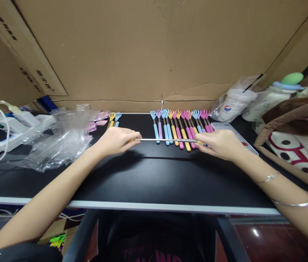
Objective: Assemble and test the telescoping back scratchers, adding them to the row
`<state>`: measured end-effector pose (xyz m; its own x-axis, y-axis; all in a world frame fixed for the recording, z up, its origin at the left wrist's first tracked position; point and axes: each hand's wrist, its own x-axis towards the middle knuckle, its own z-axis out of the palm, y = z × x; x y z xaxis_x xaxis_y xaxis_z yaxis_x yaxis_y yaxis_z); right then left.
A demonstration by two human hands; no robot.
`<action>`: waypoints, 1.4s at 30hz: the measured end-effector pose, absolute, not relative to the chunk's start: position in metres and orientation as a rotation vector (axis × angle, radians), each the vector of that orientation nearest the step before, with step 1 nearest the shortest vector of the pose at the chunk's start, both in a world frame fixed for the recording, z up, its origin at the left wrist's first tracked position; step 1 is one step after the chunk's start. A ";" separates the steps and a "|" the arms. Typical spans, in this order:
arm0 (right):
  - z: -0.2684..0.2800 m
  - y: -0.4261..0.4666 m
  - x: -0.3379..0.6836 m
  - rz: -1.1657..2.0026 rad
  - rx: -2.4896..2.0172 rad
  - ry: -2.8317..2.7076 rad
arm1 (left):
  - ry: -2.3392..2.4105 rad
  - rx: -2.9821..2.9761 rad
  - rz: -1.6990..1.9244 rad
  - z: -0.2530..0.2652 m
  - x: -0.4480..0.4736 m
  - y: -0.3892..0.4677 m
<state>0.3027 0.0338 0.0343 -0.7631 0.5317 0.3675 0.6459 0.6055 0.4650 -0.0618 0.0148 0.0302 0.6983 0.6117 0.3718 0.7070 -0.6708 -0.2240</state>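
Observation:
A telescopic back scratcher [167,140] is stretched level between my two hands, its thin metal rod drawn out above the black table. My left hand [119,140] is closed on one end, where a bit of yellow shows. The other end, also partly yellow, is gripped by my right hand [215,143]. Which end is the claw and which the handle, I cannot tell, as my fingers cover both. Behind the rod lies a row of back scratchers [174,127] in blue, purple, yellow and pink, claws toward the back. Two more back scratchers [115,118], yellow and blue, lie beyond my left hand.
Clear plastic bags [61,138] are heaped at left beside a white power strip [31,127] with cables. At right are a phone [235,136], a lidded cup [234,103], a bottle [271,100] and a fabric bag [301,134]. Cardboard [143,51] walls the back.

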 end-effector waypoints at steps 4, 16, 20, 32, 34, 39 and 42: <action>0.040 0.040 0.323 -0.967 -1.053 -2.595 | -1.056 -2.455 -0.378 0.037 -0.076 0.019; 0.050 0.035 0.377 -1.111 -1.195 -2.582 | -0.924 -2.294 -0.288 0.053 -0.086 0.019; 0.049 0.033 0.378 -1.106 -1.206 -2.585 | -0.923 -2.289 -0.249 0.052 -0.091 0.019; 0.044 0.037 0.422 -1.026 -1.569 -2.481 | -1.033 -2.054 -0.120 0.042 -0.153 0.007; 0.045 0.035 0.425 -1.057 -1.595 -2.458 | -1.058 -2.001 -0.094 0.044 -0.157 0.006; 0.047 0.031 0.434 -1.062 -1.666 -2.404 | -1.093 -1.913 -0.075 0.049 -0.170 0.007; 0.047 0.034 0.439 -1.043 -1.742 -2.378 | -1.103 -1.896 -0.097 0.049 -0.176 0.008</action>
